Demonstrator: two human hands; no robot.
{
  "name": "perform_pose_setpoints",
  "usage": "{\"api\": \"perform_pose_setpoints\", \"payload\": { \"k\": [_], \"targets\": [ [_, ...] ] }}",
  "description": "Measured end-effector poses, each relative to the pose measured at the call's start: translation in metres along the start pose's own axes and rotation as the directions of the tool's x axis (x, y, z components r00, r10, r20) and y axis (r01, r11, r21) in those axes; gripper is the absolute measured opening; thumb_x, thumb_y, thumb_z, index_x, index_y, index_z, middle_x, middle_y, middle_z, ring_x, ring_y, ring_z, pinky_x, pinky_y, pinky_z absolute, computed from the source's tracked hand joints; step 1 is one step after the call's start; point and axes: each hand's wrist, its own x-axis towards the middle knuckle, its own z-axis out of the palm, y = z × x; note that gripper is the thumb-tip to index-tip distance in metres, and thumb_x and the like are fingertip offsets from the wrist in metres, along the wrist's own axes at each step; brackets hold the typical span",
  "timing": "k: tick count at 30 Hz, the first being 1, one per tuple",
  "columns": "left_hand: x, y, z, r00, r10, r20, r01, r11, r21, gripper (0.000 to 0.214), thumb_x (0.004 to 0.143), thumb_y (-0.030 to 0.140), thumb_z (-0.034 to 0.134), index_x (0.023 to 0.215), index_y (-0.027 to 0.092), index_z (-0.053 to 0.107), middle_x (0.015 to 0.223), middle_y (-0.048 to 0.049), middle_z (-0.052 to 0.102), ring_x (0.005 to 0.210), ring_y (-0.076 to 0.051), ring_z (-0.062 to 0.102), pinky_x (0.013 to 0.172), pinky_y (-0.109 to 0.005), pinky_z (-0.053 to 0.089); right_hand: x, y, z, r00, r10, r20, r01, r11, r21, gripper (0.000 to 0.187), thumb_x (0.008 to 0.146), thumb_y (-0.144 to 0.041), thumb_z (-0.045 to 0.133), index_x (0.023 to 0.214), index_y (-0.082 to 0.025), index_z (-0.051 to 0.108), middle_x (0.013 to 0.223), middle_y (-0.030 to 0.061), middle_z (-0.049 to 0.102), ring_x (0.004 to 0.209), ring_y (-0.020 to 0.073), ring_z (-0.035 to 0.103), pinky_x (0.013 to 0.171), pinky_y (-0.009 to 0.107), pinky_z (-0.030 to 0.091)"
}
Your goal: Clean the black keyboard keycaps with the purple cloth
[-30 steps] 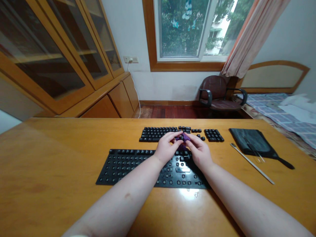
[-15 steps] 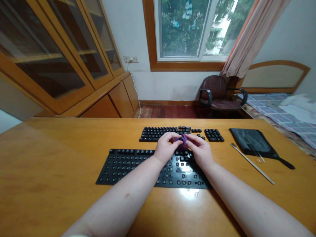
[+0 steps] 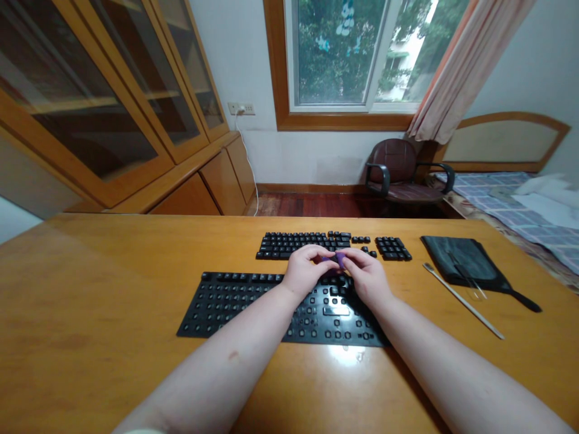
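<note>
The tabletop (image 3: 113,289) and the stripped black keyboard (image 3: 235,301) lie as before, with the loose keycaps (image 3: 294,244) laid out at 12 o'clock of it. My left hand (image 3: 305,272) and right hand (image 3: 368,278) have drawn closer together over its far edge. Both sets of fingers are clamped on the purple lump (image 3: 338,259). It sits lower and shows less than a second ago, so I judge the squeezing goes on.

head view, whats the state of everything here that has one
keyboard, flat on the table, most keys off
loose keys, laid in rows behind it
purple lump, pinched between both hands
left hand, fingers shut on the lump
right hand, fingers shut on the lump
black pouch, lying flat
metal rod, lying loose beside the pouch
cabinet doors, shut
curtain, pulled aside
</note>
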Motion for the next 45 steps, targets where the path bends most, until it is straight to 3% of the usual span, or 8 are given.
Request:
{"api": "perform_pose_setpoints", "payload": {
  "k": [3,10,15,24,36,45],
  "targets": [
    [-0.0003,0.0015,0.0004,1.000,0.002,0.007,-0.002,1.000,0.010,0.016,0.059,0.021,0.078,0.072,0.016,0.070,0.075,-0.0032,0.067,0.066,-0.014,0.061,0.061,-0.026,0.052,-0.0004,0.0000,0.0012,1.000,0.005,-0.026,-0.005,1.000,0.017,0.013,0.077,-0.031,0.060,0.082,-0.023,0.068,0.080,0.0022,0.068,0.072,0.0177,0.062,0.069,0.033,0.052],
    [-0.0006,-0.0007,-0.0001,1.000,-0.010,0.006,0.009,1.000,0.023,0.016,0.062,0.022,0.076,0.075,0.015,0.070,0.075,-0.0031,0.067,0.066,-0.014,0.061,0.062,-0.026,0.051,-0.0014,-0.0021,0.0010,0.997,-0.030,0.065,0.030,1.000,0.000,0.020,0.080,-0.031,0.058,0.095,-0.024,0.067,0.097,0.0037,0.067,0.087,0.0190,0.062,0.076,0.033,0.051],
    [-0.0003,0.0032,-0.0006,1.000,0.007,0.023,-0.009,0.996,0.094,0.015,0.063,0.023,0.076,0.077,0.016,0.071,0.075,-0.0029,0.067,0.066,-0.014,0.061,0.062,-0.026,0.052,-0.0020,0.0025,0.0026,1.000,0.011,-0.001,-0.011,0.998,0.065,0.014,0.078,-0.032,0.060,0.084,-0.021,0.066,0.081,0.0027,0.066,0.072,0.0171,0.061,0.068,0.031,0.052],
    [-0.0019,0.0038,-0.0006,0.994,0.054,0.093,-0.065,0.991,0.121,0.023,0.079,0.019,0.060,0.101,0.020,0.067,0.096,-0.0038,0.069,0.073,-0.013,0.063,0.073,-0.028,0.054,-0.0035,0.0008,0.0065,0.991,0.110,-0.077,-0.093,0.976,0.196,0.022,0.075,-0.037,0.064,0.089,-0.021,0.065,0.081,0.0035,0.068,0.066,0.0171,0.061,0.064,0.033,0.053],
    [0.0000,0.0024,-0.0010,0.978,0.152,0.145,-0.173,0.974,0.148,0.021,0.078,0.020,0.063,0.098,0.021,0.068,0.098,-0.0047,0.063,0.077,-0.013,0.059,0.068,-0.027,0.053,-0.0044,-0.0018,0.0057,0.996,0.055,-0.073,-0.043,0.987,0.157,0.018,0.075,-0.034,0.065,0.088,-0.021,0.066,0.079,0.0022,0.067,0.066,0.0158,0.061,0.063,0.031,0.052],
    [-0.0028,0.0069,-0.0019,0.984,0.119,0.135,-0.144,0.972,0.188,0.020,0.080,0.016,0.058,0.098,0.018,0.065,0.089,-0.0027,0.064,0.067,-0.010,0.055,0.069,-0.025,0.050,-0.0052,-0.0038,0.0056,0.996,0.061,-0.064,-0.049,0.984,0.173,0.018,0.075,-0.034,0.065,0.087,-0.021,0.065,0.077,0.0020,0.067,0.063,0.0152,0.060,0.061,0.030,0.051]
  ]
}}
